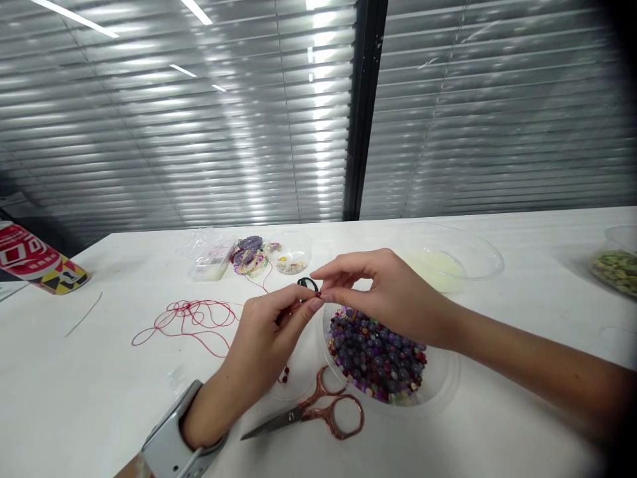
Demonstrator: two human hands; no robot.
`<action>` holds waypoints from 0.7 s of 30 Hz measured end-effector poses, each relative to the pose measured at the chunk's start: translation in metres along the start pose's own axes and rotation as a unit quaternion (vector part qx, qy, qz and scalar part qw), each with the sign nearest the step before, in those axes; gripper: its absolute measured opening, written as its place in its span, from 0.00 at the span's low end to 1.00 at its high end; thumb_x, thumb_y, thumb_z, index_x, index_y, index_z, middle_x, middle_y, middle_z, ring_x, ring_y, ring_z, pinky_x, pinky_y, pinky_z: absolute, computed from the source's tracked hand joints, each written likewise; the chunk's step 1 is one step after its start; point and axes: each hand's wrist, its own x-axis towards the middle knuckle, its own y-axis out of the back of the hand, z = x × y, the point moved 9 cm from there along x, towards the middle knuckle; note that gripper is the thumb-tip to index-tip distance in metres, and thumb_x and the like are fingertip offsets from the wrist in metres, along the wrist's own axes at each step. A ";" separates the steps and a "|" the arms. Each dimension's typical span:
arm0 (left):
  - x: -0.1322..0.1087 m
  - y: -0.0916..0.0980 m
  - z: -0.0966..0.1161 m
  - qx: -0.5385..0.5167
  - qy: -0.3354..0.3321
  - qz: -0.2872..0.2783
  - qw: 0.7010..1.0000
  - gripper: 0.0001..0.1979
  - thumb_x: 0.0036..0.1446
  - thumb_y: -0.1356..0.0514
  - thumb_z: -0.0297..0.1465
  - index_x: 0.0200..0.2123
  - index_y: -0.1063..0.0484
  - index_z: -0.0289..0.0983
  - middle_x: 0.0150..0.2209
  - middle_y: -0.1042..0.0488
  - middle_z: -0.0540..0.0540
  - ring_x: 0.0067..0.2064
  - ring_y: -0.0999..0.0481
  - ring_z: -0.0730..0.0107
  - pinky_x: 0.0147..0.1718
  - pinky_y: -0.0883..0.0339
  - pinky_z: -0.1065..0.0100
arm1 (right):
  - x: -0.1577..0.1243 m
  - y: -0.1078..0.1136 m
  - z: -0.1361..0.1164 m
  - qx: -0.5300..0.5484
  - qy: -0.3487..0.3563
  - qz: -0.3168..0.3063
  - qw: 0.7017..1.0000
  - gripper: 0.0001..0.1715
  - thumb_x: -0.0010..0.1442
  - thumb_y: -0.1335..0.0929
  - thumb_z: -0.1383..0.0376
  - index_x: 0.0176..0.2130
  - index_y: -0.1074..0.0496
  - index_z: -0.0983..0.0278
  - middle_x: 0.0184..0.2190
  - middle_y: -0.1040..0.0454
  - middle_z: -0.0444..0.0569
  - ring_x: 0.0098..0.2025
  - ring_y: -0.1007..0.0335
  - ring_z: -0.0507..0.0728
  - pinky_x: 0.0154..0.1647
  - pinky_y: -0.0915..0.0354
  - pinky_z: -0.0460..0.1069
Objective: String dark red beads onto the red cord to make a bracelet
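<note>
Head view: at the centre of the frame both hands meet just above the white counter (497,438). The left hand (263,338), with a grey watch (172,446) on its wrist, comes up from the lower left and pinches the red thread (186,318) between thumb and forefinger; the rest of the thread lies in loose loops on the counter to the left of that hand. The right hand (393,299) reaches in from the right, thumb and forefinger pressed together on a small red bead (317,294) right at the left fingertips, its other fingers curled. Two dark red beads (283,377) hang below the left hand. Under the right hand stands a clear bowl (442,388) filled with purple and mixed beads. Copper scissors (318,411) lie closed just in front of the bowl, touching its rim. Behind the hands, toward the upper middle, sit a plastic bag (212,259), a bundle of beaded strands (249,255) and a small clear dish (293,255). A large clear container (450,262) stands to the right, and a red can (34,262) lies at the far left edge
</note>
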 end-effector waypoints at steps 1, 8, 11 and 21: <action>0.000 0.000 0.001 0.000 -0.002 -0.001 1.000 0.11 0.61 0.46 0.36 0.31 0.29 0.36 0.19 0.41 0.56 0.21 0.47 0.78 0.19 0.51 0.74 | 0.000 0.000 -0.001 -0.006 -0.001 -0.005 1.000 0.09 0.56 0.32 0.71 0.38 0.24 0.63 0.31 0.23 0.40 0.33 0.28 0.47 0.36 0.34 0.42; -0.002 -0.001 -0.003 -0.019 0.014 -0.013 1.000 0.11 0.61 0.45 0.37 0.32 0.28 0.37 0.19 0.43 0.56 0.21 0.48 0.77 0.19 0.53 0.72 | 0.000 0.001 -0.007 -0.036 0.009 -0.030 0.999 0.05 0.56 0.32 0.70 0.30 0.25 0.64 0.29 0.26 0.40 0.33 0.31 0.47 0.37 0.35 0.44; -0.002 -0.002 -0.004 -0.039 0.024 -0.015 0.999 0.11 0.60 0.45 0.38 0.33 0.28 0.38 0.18 0.46 0.56 0.21 0.49 0.77 0.19 0.54 0.72 | 0.000 0.002 -0.008 -0.039 0.012 -0.034 0.999 0.06 0.57 0.32 0.70 0.30 0.25 0.63 0.30 0.26 0.40 0.34 0.31 0.48 0.37 0.35 0.45; -0.004 0.001 0.002 -0.103 0.021 -0.012 0.994 0.10 0.60 0.45 0.37 0.36 0.28 0.39 0.24 0.37 0.53 0.26 0.39 0.74 0.24 0.44 0.71 | -0.003 0.000 -0.014 -0.026 0.012 -0.040 0.999 0.04 0.57 0.32 0.66 0.31 0.27 0.63 0.30 0.27 0.39 0.34 0.32 0.48 0.38 0.36 0.45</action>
